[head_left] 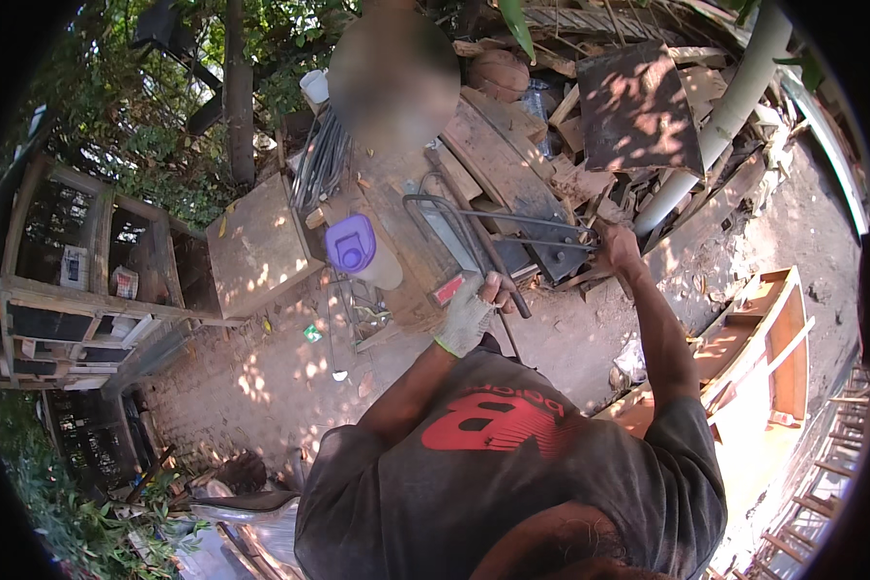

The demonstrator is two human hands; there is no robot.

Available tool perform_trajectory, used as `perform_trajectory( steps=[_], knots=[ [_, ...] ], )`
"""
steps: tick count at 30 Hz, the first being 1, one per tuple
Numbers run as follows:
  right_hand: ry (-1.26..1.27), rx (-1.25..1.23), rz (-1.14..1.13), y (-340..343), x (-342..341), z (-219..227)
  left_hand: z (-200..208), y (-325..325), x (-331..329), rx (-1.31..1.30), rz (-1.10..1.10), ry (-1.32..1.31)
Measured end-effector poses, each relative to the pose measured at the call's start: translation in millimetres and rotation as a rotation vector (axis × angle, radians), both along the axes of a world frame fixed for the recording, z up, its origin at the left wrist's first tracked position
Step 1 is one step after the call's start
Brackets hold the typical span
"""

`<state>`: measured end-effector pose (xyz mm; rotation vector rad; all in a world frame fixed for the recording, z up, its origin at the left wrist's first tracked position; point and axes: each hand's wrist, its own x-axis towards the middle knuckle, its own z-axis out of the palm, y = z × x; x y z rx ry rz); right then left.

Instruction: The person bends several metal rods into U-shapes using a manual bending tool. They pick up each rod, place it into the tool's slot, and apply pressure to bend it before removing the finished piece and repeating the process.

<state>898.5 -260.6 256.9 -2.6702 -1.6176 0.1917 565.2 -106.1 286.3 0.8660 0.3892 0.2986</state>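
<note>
My left hand (469, 317), in a pale knit glove with bare fingertips, is closed around a thin metal rod at the near edge of the wooden workbench (411, 271). My bare right hand (617, 249) grips the right end of a thin grey bent metal bar (527, 219), shaped like a saw frame. Its hooked far end reaches left over the bench. A thicker dark bar (483, 246) slants past my left fingers. Beside them lies a flat grey strip with a red label (448, 290). Under the bent bar is a dark metal plate (558, 259).
A purple-lidded jug (353, 246) and a bundle of metal rods (321, 159) are on the left of the bench. Scrap wood with a brown board (640, 108) is piled far right. A wooden frame (768, 348) stands at right, a wooden cabinet (87, 300) at left. A blurred patch hides the far end.
</note>
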Motion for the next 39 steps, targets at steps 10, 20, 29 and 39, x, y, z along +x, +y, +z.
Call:
perform_trajectory(
  steps=[10, 20, 29, 39],
  knots=[
    [0.730, 0.539, -0.407, -77.3, -31.9, -0.1, 20.9, 25.0, 23.5, 0.186, 0.115, 0.074],
    [0.186, 0.243, -0.792, -74.8, 4.3, -45.1, 63.2, 23.0, 32.1, 0.099, 0.360, -0.073],
    [0.357, 0.276, -0.789, -52.1, 33.2, -116.5, 103.3, 20.5, 34.6, 0.040, 0.612, -0.098],
    [0.329, 0.326, -0.831, -19.4, 69.8, -164.1, 78.5, 8.4, 38.5, -0.036, 0.740, 0.049]
  ],
)
